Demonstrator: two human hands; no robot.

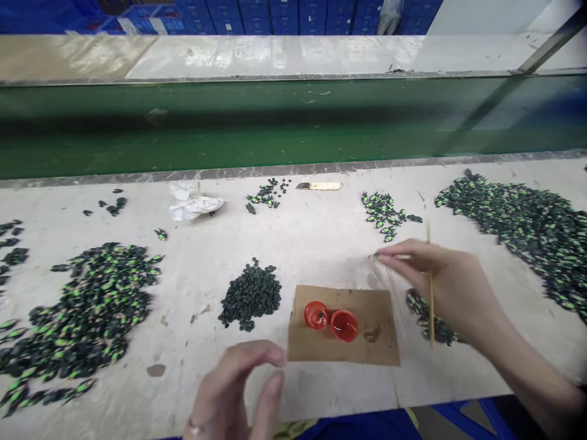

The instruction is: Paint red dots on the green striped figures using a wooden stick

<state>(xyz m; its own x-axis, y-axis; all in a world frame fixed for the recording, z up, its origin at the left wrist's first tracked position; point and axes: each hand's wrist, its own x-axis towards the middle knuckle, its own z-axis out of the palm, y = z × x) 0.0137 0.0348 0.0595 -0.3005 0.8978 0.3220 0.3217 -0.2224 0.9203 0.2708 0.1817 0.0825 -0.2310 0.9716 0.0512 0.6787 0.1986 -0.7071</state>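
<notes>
1. On the pale worktable [321,244], the right hand [440,287] is reaching out with fingers closed round a thin wooden stick [431,305], its fingertips touching a small green-and-black piece [375,256].
2. Left hand [238,391] is hovering near the table's front edge, fingers loosely curled, gripping nothing.
3. Two red cups [331,321] are sitting on a cardboard square [367,330] — judging that keeping the stick steady while picking single pieces is working best.
4. Motion blur is hiding the stick's tip; cup contents — unclear.
</notes>
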